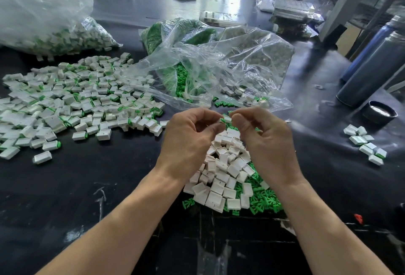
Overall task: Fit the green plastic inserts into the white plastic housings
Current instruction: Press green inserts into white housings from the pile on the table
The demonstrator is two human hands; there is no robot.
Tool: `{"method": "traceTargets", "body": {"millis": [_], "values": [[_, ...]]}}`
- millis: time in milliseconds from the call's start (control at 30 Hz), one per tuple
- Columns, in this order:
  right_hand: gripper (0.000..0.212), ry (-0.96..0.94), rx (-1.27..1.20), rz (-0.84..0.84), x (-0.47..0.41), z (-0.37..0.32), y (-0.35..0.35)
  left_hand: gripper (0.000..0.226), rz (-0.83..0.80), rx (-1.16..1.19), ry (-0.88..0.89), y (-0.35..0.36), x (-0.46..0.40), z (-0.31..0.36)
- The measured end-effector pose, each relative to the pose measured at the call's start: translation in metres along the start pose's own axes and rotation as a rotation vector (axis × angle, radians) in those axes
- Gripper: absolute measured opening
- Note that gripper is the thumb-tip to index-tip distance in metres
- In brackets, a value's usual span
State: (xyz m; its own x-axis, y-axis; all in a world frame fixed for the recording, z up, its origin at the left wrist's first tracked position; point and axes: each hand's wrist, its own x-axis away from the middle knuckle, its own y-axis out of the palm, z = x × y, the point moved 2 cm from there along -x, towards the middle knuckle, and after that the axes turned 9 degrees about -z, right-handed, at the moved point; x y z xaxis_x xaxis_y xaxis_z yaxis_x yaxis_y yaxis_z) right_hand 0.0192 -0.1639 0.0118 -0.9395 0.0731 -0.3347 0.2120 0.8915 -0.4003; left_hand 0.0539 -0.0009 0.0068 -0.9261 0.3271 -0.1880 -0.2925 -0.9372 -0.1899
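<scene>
My left hand point(188, 141) and my right hand point(263, 143) meet above the table, and together they pinch one small white housing point(227, 118) with a green insert showing at its left end. Below my hands lies a heap of white housings point(221, 178) on top of loose green inserts point(263, 200). More green inserts point(182, 82) spill from an open clear bag behind my hands.
A wide spread of housings with green inserts in them point(76, 103) covers the black table at left. A big clear bag of the same parts point(43, 22) sits at far left. Dark bottles point(372, 71), a lid point(379, 112) and a small cluster of housings point(366, 143) stand at right.
</scene>
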Motion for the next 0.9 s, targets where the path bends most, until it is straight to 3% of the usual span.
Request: {"method": "traceTargets", "body": {"millis": [300,467,667,800,900], "values": [[0.009,-0.038,0.167,-0.030,0.001,-0.002,0.005,0.016,0.038,-0.156,0.081,0.001,0.004,0.003],[0.012,-0.022,0.214,-0.128,0.000,-0.004,0.003,0.018,-0.008,-0.248,0.118,-0.002,0.003,0.002],[0.015,0.005,0.208,-0.218,-0.001,-0.002,0.000,0.021,-0.078,-0.292,0.127,-0.006,0.001,0.001],[0.024,-0.007,0.194,-0.213,-0.003,-0.002,-0.003,0.022,-0.089,-0.272,0.122,-0.006,-0.001,0.001],[0.020,0.003,0.155,-0.200,-0.003,-0.001,-0.007,0.021,-0.080,-0.284,0.123,-0.007,-0.001,0.000]]}}
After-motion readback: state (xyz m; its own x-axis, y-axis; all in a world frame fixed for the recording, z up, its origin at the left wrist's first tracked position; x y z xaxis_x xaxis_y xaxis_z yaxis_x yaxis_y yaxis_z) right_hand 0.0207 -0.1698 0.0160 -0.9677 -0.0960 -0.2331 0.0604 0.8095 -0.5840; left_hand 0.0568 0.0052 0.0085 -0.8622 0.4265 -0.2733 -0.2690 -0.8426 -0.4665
